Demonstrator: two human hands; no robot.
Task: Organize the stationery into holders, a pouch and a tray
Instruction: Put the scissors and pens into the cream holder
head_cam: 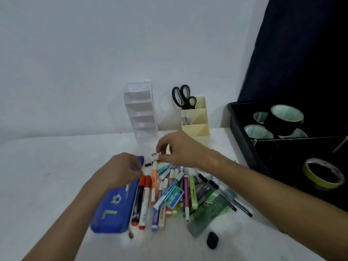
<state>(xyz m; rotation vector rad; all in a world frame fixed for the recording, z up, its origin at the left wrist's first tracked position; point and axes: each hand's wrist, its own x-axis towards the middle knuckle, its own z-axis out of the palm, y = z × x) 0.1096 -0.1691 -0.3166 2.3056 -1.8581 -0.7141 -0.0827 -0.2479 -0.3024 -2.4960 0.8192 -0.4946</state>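
Head view: a white table [56,166] strewn with stationery.
Right hand [177,149]: centre frame, thumb and fingers pinching a small white box [154,156] above the pile.
Left hand [120,170]: fingers curled at the top edge of the blue pouch [114,208]; what it grips, I cannot tell.
Pile of markers [169,191]: lower centre.
Holders: clear holder [140,113], cream holder [197,119] with scissors [183,97], upper centre.
Black tray [243,136]: right edge, with tape rolls [286,117].

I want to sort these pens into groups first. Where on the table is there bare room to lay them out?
Bare tabletop lies left of the blue pouch, back to the wall. A smaller strip runs along the near edge, between the pouch and the black sharpener. The middle is crowded with the marker pile, and the black tray blocks the right.
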